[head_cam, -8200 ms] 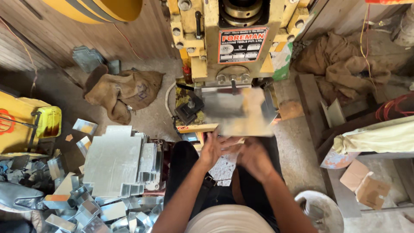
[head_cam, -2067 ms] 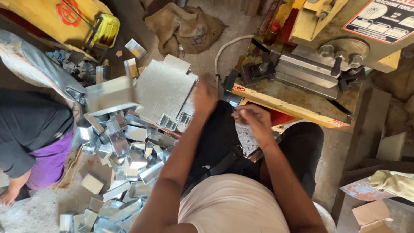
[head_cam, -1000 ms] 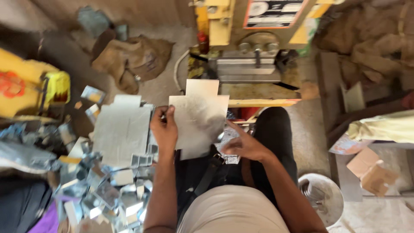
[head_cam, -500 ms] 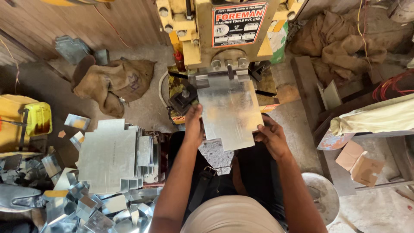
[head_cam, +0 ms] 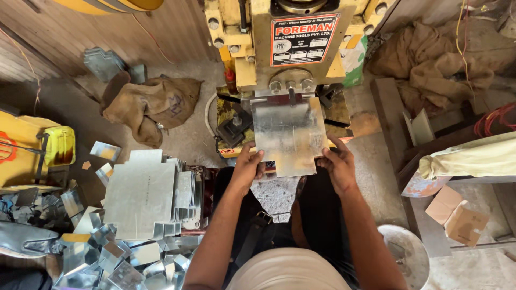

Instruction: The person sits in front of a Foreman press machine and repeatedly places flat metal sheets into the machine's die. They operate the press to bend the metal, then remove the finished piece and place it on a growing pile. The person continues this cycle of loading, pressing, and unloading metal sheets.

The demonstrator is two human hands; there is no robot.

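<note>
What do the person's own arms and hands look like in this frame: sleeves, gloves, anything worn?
Both forearms are bare to the elbow, with no sleeves in view. The left hand and right hand wear no gloves. No watch, bracelet or ring is visible. Lower down, the person wears a pale top and dark trousers.

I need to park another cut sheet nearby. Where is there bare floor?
Bare concrete lies between the burlap sack and the yellow press. Crowded: the left side, with the sheet stack and offcut heap. Both hands, left hand and right hand, hold the metal sheet.

press machine [head_cam: 293,48]: top cut off | metal sheet [head_cam: 290,137]: far edge hidden under it
</note>
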